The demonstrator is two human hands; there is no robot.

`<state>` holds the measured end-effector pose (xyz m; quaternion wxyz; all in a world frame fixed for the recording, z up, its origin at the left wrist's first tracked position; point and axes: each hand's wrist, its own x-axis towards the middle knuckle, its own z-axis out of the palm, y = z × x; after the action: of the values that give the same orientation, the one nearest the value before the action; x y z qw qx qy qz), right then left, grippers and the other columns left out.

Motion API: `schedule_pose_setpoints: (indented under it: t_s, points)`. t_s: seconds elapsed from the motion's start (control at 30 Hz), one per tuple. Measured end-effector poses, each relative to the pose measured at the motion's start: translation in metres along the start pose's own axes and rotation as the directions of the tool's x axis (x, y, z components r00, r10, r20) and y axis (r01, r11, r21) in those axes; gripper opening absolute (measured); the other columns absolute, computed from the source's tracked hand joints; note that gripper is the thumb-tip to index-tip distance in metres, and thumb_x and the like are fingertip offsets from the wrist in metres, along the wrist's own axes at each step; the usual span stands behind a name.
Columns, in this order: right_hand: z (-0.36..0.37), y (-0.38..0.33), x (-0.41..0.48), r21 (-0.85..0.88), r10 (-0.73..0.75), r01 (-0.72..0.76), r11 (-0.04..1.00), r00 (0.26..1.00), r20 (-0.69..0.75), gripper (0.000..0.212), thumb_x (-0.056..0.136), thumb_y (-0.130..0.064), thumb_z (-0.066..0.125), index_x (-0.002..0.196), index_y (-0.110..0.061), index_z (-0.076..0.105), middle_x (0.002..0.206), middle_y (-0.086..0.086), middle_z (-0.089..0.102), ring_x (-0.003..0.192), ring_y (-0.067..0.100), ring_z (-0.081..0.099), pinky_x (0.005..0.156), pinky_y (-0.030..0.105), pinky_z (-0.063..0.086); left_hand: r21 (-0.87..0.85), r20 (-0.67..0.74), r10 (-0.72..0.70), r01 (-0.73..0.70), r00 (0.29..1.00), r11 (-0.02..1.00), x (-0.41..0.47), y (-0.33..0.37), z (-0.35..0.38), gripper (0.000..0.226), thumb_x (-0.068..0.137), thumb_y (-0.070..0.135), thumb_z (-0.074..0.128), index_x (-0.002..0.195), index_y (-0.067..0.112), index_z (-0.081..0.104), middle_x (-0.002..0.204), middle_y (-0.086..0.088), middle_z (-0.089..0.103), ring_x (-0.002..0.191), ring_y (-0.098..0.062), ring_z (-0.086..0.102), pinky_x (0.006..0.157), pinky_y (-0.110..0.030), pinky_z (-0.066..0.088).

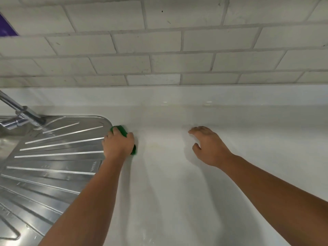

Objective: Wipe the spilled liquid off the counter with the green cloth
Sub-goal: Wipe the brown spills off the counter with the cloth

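Observation:
My left hand (118,143) is closed over the green cloth (122,131), pressing it onto the white counter (170,183) right beside the rim of the steel draining board. Only the cloth's far edge and a sliver at the right of my knuckles show. A faint yellowish stain (156,144) lies on the counter just to the right of the cloth. My right hand (208,146) rests further right, palm down, fingers loosely spread, holding nothing.
A ribbed stainless draining board (53,157) fills the left side, with a chrome tap (21,114) at its far corner. A white brick-tile wall (168,45) rises behind the counter's low upstand. A purple patch (7,27) shows at the upper left.

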<state>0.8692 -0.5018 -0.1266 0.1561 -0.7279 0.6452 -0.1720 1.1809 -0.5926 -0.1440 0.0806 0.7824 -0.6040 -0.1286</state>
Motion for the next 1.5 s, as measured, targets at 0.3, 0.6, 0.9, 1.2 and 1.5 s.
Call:
schedule_pose_setpoints:
  t_s: [0.3,0.6,0.9,1.2,1.5]
  points:
    - [0.003,-0.016,-0.002,-0.011,-0.001,0.001,1.0,0.998,0.061,0.051,0.091,-0.014,0.051,0.142,-0.017,0.049,0.15,0.001,0.046,0.145,0.02,0.03,0.118,0.039,0.026,-0.061,0.122,0.624,-0.621,0.772,0.781,-0.061,-0.014,0.01,0.075,0.09,0.06,0.034,0.152,0.017,0.035,0.161,0.0,0.024,0.151,-0.016,0.01,0.123,-0.038,0.013]
    - [-0.007,-0.011,0.004,-0.069,-0.01,0.012,0.998,0.999,0.037,0.05,0.09,-0.015,0.05,0.14,-0.015,0.05,0.147,0.002,0.049,0.142,0.024,0.034,0.116,0.042,0.031,-0.008,0.058,0.393,-0.393,0.918,0.919,0.018,-0.005,-0.003,0.09,0.078,0.06,0.025,0.15,0.007,0.033,0.16,-0.01,0.026,0.149,-0.026,0.013,0.12,-0.037,0.016]
    - [-0.019,0.0,0.007,-0.087,0.036,-0.035,0.996,0.999,0.02,0.048,0.093,-0.009,0.048,0.141,-0.014,0.049,0.147,0.004,0.049,0.142,0.026,0.034,0.116,0.042,0.029,-0.139,0.119,0.787,-0.775,0.605,0.616,-0.041,0.058,0.035,0.068,0.093,0.05,0.049,0.149,0.014,0.04,0.158,-0.007,0.031,0.15,-0.023,0.018,0.12,-0.045,0.022]
    - [-0.02,0.004,0.013,-0.151,0.065,-0.055,0.987,0.996,0.062,0.05,0.096,-0.02,0.046,0.146,-0.018,0.043,0.152,0.001,0.043,0.146,0.023,0.028,0.117,0.041,0.027,-0.136,-0.018,0.488,-0.486,0.872,0.863,0.016,-0.024,0.01,0.063,0.091,0.047,0.05,0.146,0.017,0.045,0.156,0.001,0.036,0.149,-0.016,0.021,0.12,-0.032,0.019]
    - [-0.03,0.013,0.006,-0.294,0.147,-0.116,0.949,0.985,0.087,0.055,0.102,-0.038,0.037,0.153,-0.021,0.027,0.161,0.002,0.027,0.15,0.024,0.017,0.121,0.04,0.018,0.14,0.035,0.376,-0.377,0.926,0.916,0.075,0.094,0.034,0.07,0.099,0.049,0.031,0.151,0.003,0.028,0.157,-0.023,0.026,0.146,-0.036,0.019,0.12,-0.046,0.019]
